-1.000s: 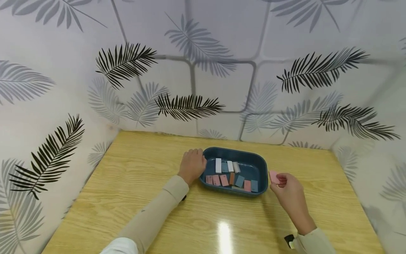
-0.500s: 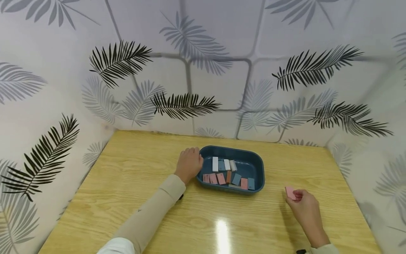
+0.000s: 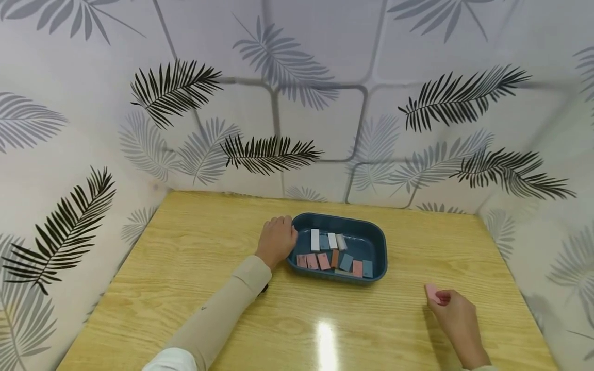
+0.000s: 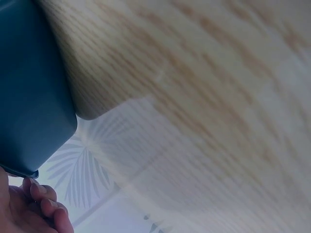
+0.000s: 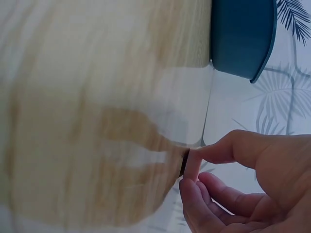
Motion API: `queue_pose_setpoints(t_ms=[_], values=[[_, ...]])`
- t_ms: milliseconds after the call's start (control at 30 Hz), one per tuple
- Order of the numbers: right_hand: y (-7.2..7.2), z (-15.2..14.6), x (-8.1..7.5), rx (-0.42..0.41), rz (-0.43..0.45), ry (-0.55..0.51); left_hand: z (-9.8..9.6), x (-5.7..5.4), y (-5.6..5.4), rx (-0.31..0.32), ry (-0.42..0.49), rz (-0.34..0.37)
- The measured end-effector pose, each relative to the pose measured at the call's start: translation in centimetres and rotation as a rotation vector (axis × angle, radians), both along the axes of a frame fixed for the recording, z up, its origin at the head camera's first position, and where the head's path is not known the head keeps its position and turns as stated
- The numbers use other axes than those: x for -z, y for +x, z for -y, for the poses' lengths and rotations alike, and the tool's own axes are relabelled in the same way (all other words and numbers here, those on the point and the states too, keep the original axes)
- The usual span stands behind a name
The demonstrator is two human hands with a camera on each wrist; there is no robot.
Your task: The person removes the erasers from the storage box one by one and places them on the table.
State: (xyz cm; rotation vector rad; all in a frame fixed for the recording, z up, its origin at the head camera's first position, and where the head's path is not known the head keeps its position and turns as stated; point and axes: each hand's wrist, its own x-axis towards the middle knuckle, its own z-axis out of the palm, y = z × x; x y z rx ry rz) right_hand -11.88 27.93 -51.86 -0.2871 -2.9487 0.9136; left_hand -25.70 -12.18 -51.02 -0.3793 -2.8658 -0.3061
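Note:
A dark blue oblong plastic basin [image 3: 341, 219] stands on the table. My left hand [image 3: 277, 239] grips its left rim; in the left wrist view the curled fingers [image 4: 48, 206] are at the basin's lip. Inside the basin lie several small flat rectangular blocks: pink ones [image 3: 323, 261], blue ones [image 3: 346, 263], white ones [image 3: 315, 239] and a brown one [image 3: 334, 258]. Off to the basin's right, my right hand [image 3: 457, 314] pinches a pink block [image 3: 432, 293] between thumb and fingers. Whether this block [image 5: 192, 165] touches the table, I cannot tell.
The wood-grain table [image 3: 209, 221] runs back to a wall [image 3: 320, 123] printed with leaves. Bare tabletop [image 3: 403, 237] lies between the basin and my right hand. Light glares off the table [image 3: 327, 345] near the front.
My right hand has moved from beside the basin's right rim to the right and nearer to me, carrying the pink block low over the table. My left hand stays on the rim.

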Motion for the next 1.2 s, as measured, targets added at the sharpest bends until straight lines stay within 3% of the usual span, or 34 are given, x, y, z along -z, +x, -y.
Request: queue_pose_setpoints(t_ms=[500, 667, 800, 1067, 1200], values=[[-0.4, 0.6, -0.3, -0.036, 0.008, 0.105, 0.2, 0.5, -0.4, -0.006, -0.001, -0.016], [-0.6, 0.9, -1.1, -0.096, 0.036, 0.116, 0.3, 0.3, -0.3, -0.007, 0.017, -0.019], [-0.9, 2.3, -2.1, -0.113, -0.006, 0.090, 0.3, 0.2, -0.3, -0.009, 0.011, -0.016], [-2.5, 7.5, -5.1, -0.126, -0.204, 0.010, 0.2, 0.3, -0.2, -0.014, 0.012, 0.006], [-3.5, 9.8, -5.8, -0.160, -0.204, -0.038, 0.1, 0.4, -0.1, -0.011, 0.000, -0.008]])
